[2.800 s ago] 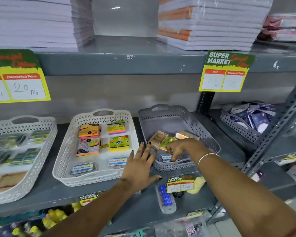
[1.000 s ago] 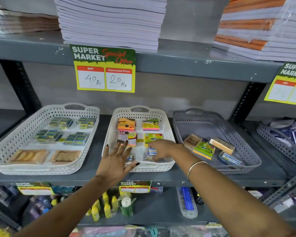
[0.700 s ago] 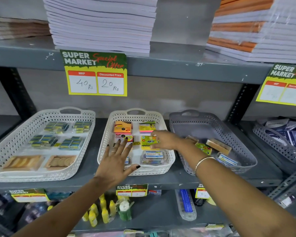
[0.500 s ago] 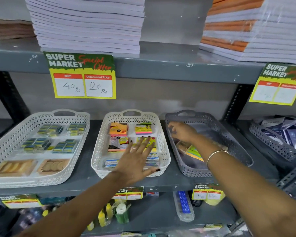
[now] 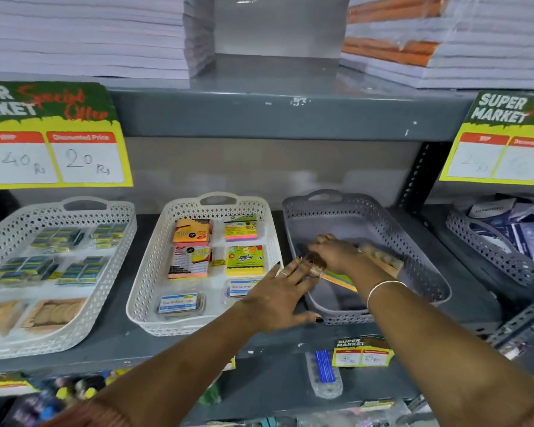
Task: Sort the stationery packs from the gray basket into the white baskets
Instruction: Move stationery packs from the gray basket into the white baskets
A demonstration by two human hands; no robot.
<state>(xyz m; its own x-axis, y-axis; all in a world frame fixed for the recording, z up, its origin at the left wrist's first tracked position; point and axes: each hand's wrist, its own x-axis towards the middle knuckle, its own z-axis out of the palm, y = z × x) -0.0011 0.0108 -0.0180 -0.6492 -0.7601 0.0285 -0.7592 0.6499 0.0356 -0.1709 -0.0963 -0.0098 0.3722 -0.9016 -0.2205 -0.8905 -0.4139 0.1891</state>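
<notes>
Head view, right hand [image 5: 336, 254] palm-down inside gray basket [image 5: 413, 241], left hand [image 5: 278, 298] spread flat

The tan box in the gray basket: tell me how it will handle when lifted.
The tan box looks flat-sided and rigid, so it probably won't roll or flop. Small beside the right hand, it is likely light. It lies tilted in the gray basket, so it may slide.

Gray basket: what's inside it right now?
Inside the gray basket: the right hand reaching in, a tan pack behind the wrist, and a green-orange pack below it. Hand and forearm cover whatever else lies beneath; whether the hand grips anything is unclear.
</notes>
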